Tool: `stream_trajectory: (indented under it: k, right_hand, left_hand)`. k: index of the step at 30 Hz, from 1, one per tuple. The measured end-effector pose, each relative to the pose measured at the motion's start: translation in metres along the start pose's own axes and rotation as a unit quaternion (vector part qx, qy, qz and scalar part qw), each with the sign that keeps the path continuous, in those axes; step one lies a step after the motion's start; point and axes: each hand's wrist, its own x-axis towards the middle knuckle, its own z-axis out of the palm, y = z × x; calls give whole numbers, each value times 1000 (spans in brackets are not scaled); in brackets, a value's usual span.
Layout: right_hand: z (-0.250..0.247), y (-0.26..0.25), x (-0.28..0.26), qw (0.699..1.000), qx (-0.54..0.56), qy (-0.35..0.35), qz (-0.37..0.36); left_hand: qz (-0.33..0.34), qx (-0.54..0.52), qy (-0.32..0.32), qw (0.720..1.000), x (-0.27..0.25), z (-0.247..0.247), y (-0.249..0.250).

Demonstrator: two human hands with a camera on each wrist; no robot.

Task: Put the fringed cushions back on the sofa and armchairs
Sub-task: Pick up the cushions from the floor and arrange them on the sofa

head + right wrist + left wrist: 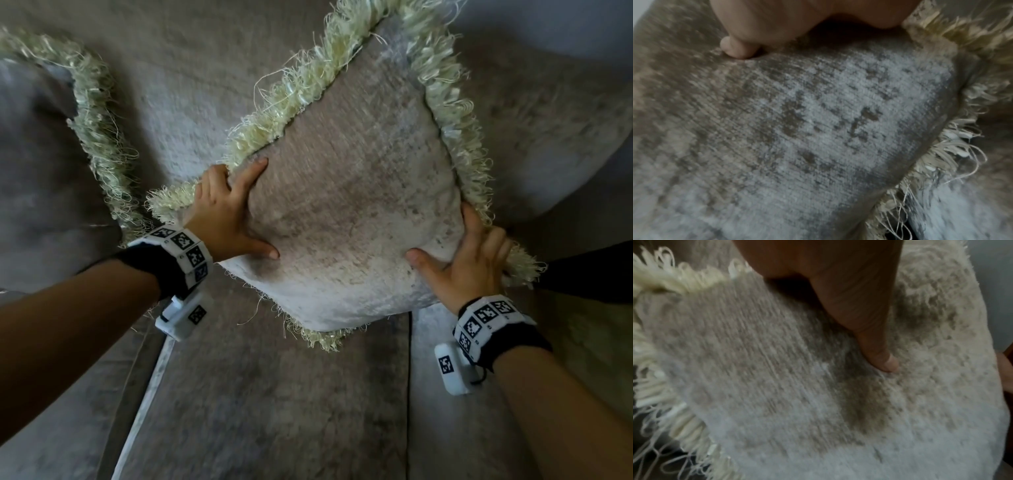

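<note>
A grey-beige fringed cushion (346,205) stands on one corner, tilted like a diamond, in front of the sofa back (178,85). My left hand (236,212) grips its left corner, with the thumb (885,360) and one finger on the front face (777,386) and the other fingers behind the fringe. My right hand (469,253) grips the lower right edge, thumb (735,48) pressed into the fabric (818,129) and fingers wrapped over the fringe. A second fringed cushion (37,154) leans on the sofa at the far left.
Below the held cushion lie the sofa's grey seat cushions (274,411), split by seams. A rounded upholstered bulge (548,137) rises at the right behind the cushion. Both wrists wear marker bands with small white camera boxes.
</note>
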Motion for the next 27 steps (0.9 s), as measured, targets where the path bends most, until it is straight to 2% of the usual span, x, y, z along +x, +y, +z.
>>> stream_trajectory:
  k: [7, 9, 14, 18, 24, 27]
  right_hand:
    - [-35, 10, 1, 998, 8, 60, -7]
    - [-38, 20, -1, 998, 10, 63, -1]
    - [-17, 35, -1, 997, -54, -34, 38]
    - [-4, 33, 3, 992, -55, -94, 67]
    - [-10, 30, 3, 991, -63, -97, 61]
    - [-22, 23, -7, 995, -68, -59, 36]
  left_hand:
    - [63, -5, 133, 989, -13, -12, 24]
    - [70, 2, 153, 986, -10, -9, 33]
    - [-3, 89, 113, 990, -4, 21, 33]
    - [-53, 100, 65, 991, 0, 26, 31]
    - [-58, 146, 11, 987, 1, 18, 31]
    - [-60, 176, 0, 983, -7, 6, 34]
